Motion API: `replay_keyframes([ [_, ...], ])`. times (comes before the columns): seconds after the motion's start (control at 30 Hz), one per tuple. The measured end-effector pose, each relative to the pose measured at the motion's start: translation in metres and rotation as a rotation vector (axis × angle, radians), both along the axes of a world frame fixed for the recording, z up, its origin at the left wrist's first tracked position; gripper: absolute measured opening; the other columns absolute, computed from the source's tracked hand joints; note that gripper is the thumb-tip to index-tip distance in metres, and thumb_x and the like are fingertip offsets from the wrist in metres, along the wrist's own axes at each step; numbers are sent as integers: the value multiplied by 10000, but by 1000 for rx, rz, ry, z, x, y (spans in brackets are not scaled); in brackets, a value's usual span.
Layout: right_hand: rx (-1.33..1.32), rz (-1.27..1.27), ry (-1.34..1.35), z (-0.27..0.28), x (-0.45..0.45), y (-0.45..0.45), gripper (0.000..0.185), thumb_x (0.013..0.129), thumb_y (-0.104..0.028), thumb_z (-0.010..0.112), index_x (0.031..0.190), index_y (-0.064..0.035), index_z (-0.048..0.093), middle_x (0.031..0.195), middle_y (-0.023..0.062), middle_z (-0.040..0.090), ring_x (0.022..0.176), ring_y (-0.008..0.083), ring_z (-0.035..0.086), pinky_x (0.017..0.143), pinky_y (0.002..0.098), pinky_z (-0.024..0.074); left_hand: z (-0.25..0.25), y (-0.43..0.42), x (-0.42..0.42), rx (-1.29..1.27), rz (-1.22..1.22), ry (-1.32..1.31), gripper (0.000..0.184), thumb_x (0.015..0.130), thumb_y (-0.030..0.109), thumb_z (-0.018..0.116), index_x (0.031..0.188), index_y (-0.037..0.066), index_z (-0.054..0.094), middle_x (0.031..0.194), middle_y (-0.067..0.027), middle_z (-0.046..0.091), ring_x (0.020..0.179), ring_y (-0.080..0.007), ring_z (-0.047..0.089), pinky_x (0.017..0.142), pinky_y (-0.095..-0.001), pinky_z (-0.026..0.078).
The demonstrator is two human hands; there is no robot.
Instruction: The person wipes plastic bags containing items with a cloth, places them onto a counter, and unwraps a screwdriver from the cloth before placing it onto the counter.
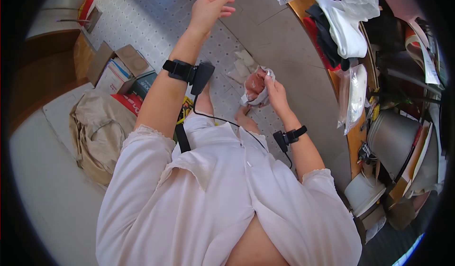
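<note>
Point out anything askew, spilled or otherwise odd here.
Nothing looks clearly spilled. At right, the long plastic packet juts past the wooden edge, so it looks askew; at left, the beige cloth lies bunched and rumpled instead of folded.

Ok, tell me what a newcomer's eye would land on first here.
Probably the loose white lace-trimmed shirt filling the lower middle, with a black strapped-on device on each forearm. Next, near the centre, the crumpled reddish-brown and white bundle in the right hand, while the open left hand is held out at top centre. Along the right side, the cluttered brown wooden surface may draw the eye too.
</note>
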State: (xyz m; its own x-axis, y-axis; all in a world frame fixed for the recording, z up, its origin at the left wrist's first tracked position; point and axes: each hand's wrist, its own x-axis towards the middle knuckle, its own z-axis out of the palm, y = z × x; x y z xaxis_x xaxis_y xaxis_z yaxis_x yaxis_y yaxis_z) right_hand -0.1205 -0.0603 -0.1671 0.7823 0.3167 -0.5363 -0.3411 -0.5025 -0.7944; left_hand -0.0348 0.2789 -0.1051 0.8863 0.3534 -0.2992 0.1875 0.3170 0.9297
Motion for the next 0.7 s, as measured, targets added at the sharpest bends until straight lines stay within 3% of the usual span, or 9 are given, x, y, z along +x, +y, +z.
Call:
replay_keyframes([
  [0.07, -224, 126, -53, -39, 1, -15, 547, 1075, -495, 505, 1286, -33, 707, 1013, 218, 765, 986, 362, 742, 900, 446, 542, -46, -27, -57, -52, -31, 181, 466, 1034, 299, 647, 1396, 19, 558, 1249, -139, 704, 1024, -220, 719, 912, -355, 582],
  [0.2, -263, 426, -70, -76, -22, -1, 533, 1051, -475, 497, 1339, -49, 640, 1104, 253, 732, 1034, 472, 693, 911, 520, 524, -138, -133, -170, -176, -94, 714, 469, 1028, 364, 652, 1401, 87, 585, 1239, -89, 709, 1090, -238, 689, 961, -408, 555],
  [0.27, -254, 558, -195, -104, -52, 11, 523, 1046, -460, 495, 1357, -57, 617, 1126, 255, 721, 1046, 479, 682, 912, 534, 518, -181, -174, -204, -298, -70, 877, 464, 1027, 378, 652, 1401, 110, 592, 1239, -75, 704, 1108, -242, 679, 970, -424, 547],
  [0.33, -143, 777, -69, -159, -82, 14, 470, 1029, -427, 533, 1265, -47, 676, 1150, 254, 708, 1053, 463, 681, 909, 512, 523, -264, -204, -244, -933, 300, 685, 498, 1006, 401, 647, 1459, 204, 582, 1265, -19, 687, 1116, -178, 659, 921, -413, 555],
  [0.37, -148, 788, -56, -176, -83, 12, 470, 1029, -427, 533, 1265, -47, 676, 1150, 254, 708, 1053, 463, 681, 909, 512, 523, -326, -215, -266, -1024, 326, 493, 431, 1023, 316, 626, 1447, 243, 603, 1228, 2, 697, 1096, -159, 662, 900, -396, 555],
  [0.43, -140, 649, 119, -218, -69, 16, 404, 1047, -364, 580, 1117, 5, 730, 1003, 135, 720, 935, 268, 708, 821, 381, 532, -343, -209, -259, -915, 375, 537, 404, 1026, 250, 605, 1429, 223, 616, 1216, 4, 700, 1088, -152, 663, 874, -368, 555],
  [0.53, 51, 469, 226, -302, -64, 12, 564, 1035, -516, 551, 999, 14, 744, 949, 164, 710, 876, 296, 694, 844, 398, 519, -394, -205, -253, -698, 398, 665, 368, 1009, 92, 562, 1366, 127, 646, 1159, -13, 716, 997, -114, 683, 779, -283, 552],
  [0.6, -114, 474, 314, -366, -61, 10, 669, 1028, -587, 535, 982, 45, 749, 788, 153, 684, 785, 261, 663, 796, 397, 509, -425, -208, -243, -623, 552, 695, 298, 993, 59, 548, 1260, 77, 679, 1080, -20, 728, 902, -88, 685, 725, -261, 540],
  [0.7, -265, 272, 310, -460, -59, 18, 777, 982, -646, 547, 894, 100, 743, 801, 305, 718, 850, 377, 744, 755, 464, 520, -485, -224, -247, -593, 667, 703, 228, 986, 59, 544, 1145, 90, 705, 989, -10, 733, 835, -85, 678, 670, -259, 529],
])
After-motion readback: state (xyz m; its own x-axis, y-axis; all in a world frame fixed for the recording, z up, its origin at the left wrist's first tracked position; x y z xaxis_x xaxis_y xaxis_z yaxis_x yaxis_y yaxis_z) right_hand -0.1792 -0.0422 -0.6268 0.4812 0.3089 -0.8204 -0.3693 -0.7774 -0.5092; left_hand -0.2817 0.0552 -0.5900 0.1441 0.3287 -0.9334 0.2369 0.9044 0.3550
